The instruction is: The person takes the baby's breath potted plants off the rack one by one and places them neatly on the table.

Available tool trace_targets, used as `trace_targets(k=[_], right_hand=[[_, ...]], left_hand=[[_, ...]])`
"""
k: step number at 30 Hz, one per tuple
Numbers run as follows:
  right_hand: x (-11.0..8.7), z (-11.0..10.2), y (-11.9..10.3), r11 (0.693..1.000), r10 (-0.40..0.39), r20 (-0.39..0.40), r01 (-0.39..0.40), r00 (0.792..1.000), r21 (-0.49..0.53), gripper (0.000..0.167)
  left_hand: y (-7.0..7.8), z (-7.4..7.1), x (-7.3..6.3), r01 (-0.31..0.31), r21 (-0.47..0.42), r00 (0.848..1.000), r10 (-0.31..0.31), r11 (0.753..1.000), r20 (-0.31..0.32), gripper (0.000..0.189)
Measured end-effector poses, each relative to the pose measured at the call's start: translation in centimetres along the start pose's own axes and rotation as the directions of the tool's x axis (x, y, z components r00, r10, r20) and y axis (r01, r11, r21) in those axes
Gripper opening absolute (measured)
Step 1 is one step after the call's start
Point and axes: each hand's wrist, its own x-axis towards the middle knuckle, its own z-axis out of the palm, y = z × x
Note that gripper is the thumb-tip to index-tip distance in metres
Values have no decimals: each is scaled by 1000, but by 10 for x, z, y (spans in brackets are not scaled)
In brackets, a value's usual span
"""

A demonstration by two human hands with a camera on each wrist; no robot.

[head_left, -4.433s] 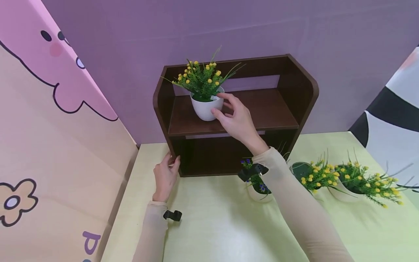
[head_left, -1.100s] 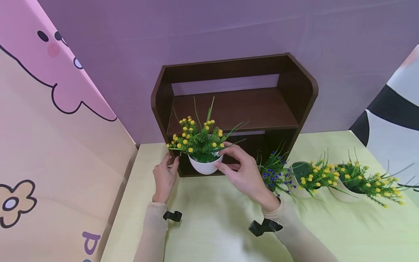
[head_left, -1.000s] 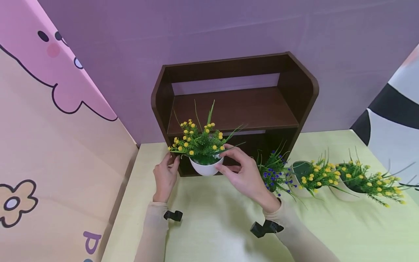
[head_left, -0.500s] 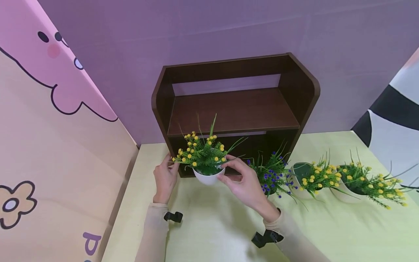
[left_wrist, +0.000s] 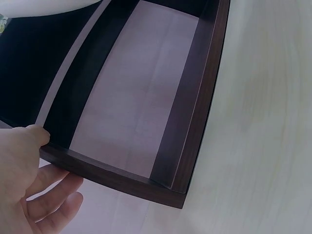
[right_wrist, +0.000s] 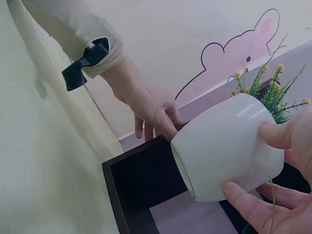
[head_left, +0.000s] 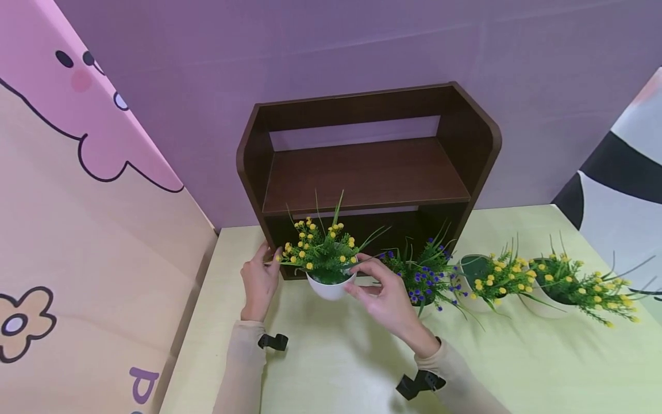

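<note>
My right hand (head_left: pixel 390 296) pinches the rim of a white flower pot (head_left: pixel 331 289) with an artificial yellow-flowered plant (head_left: pixel 323 247). The pot hangs in front of the lower compartment of a dark brown two-tier shelf (head_left: pixel 369 172). In the right wrist view, thumb and fingers press the smooth side of the white flower pot (right_wrist: pixel 224 151). My left hand (head_left: pixel 257 284) grips the left side panel of the shelf low down. The left wrist view has its thumb over the panel's edge (left_wrist: pixel 117 180) and the other fingers behind it.
Right of the shelf's front, a pot with blue-purple flowers (head_left: pixel 426 282) stands on the pale table (head_left: pixel 320 368). Two more yellow-flowered pots (head_left: pixel 476 270) follow to the right. A purple wall (head_left: pixel 351 46) rises behind, a printed panel (head_left: pixel 103 241) on the left.
Over the last seconds my right hand brings the yellow-flowered pot off the upper tier, down and forward past the lower one. It still sinks slightly. My left hand keeps its place.
</note>
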Motion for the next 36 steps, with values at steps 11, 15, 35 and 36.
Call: trace_targets(k=[11, 15, 35, 36], right_hand=[[-8, 5, 16, 999, 42, -13, -42, 999, 4, 23], [-10, 6, 20, 999, 52, -28, -51, 998, 14, 22], [-16, 17, 48, 995, 93, -56, -92, 994, 22, 22], [-16, 18, 50, 995, 97, -57, -95, 994, 24, 22]], left_hand=[[-2, 0, 0, -2, -22, 1000, 2, 1000, 11, 20], [-2, -1, 1, -4, -38, 1000, 4, 999, 11, 20], [-2, 0, 1, -23, -27, 1000, 23, 999, -2, 16], [-1, 0, 1, -21, -27, 1000, 20, 999, -2, 16]])
